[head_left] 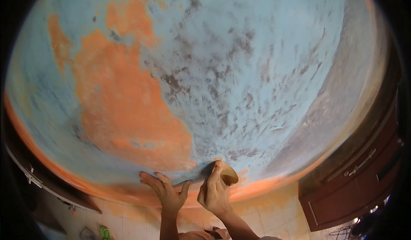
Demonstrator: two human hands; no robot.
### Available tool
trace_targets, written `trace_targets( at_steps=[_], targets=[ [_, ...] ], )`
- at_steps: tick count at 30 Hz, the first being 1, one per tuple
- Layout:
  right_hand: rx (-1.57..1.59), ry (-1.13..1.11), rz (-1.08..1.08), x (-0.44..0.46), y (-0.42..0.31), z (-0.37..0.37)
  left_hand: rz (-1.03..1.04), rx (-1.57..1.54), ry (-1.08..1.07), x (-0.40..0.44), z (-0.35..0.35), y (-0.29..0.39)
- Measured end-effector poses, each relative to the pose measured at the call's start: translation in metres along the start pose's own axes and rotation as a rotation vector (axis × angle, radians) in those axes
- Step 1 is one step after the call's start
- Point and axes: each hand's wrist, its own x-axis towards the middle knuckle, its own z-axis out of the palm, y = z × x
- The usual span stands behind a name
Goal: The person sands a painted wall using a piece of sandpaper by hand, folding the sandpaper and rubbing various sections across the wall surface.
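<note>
A wall of patchy light-blue paint, with dark scuffs and bare orange areas, fills most of the view. Low on it, my right hand pinches a curled tan sheet that looks like sandpaper, its thumb and fingers closed around one edge. The sheet is held against or very close to the wall surface. To the left, my left hand has its fingers spread and holds nothing. Its fingertips rest at the wall, beside the lower end of a large orange patch.
On the right stands a dark red-brown door with a metal bolt. Another dark panel with a latch is at the left. Orange dust lies on the tiled floor. A green item sits at the lower left.
</note>
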Motion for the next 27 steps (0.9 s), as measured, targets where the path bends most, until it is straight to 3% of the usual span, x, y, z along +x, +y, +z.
trace_targets(
  at_steps=[5,23,27],
  targets=[
    [0.19,0.0,0.035,-0.009,0.007,-0.004,-0.013,0.009,-0.036,0.001,-0.001,0.0],
    [0.335,0.071,0.024,0.015,0.011,-0.006,0.025,0.012,0.002,-0.001,0.001,-0.005],
    [0.371,0.021,0.148,0.004,0.0,-0.016,0.002,0.008,-0.024,-0.013,-0.003,-0.002]
  ],
)
